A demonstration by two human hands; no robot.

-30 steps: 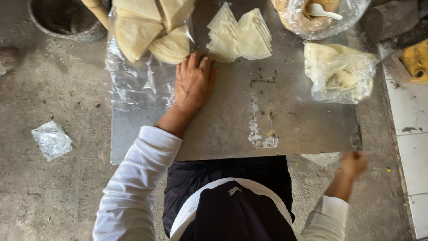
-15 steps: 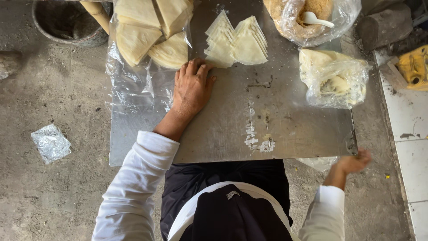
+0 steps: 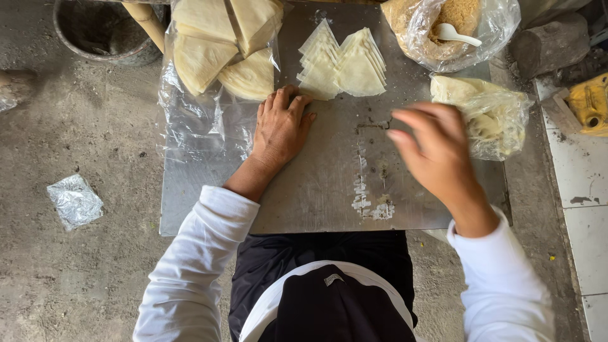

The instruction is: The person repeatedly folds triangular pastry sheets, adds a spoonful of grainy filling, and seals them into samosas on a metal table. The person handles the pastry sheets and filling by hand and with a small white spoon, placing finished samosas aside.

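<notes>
While the left hand [image 3: 282, 126] lies flat and empty on the metal desk [image 3: 316, 190], fingertips touching the fanned stack of triangular wrappers [image 3: 342, 63], probably to steady it, the right hand [image 3: 437, 155] hangs above the desk, loosely open, holding nothing. Folded dough sheets [image 3: 218, 47] lie on plastic beside them; a bag of filling with a spoon [image 3: 453, 25] and another bag [image 3: 484, 114] sit near the right hand.

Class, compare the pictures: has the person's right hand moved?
Yes. The right hand has moved from beyond the metal sheet's near right corner up over it, towards the bagged dough.
</notes>
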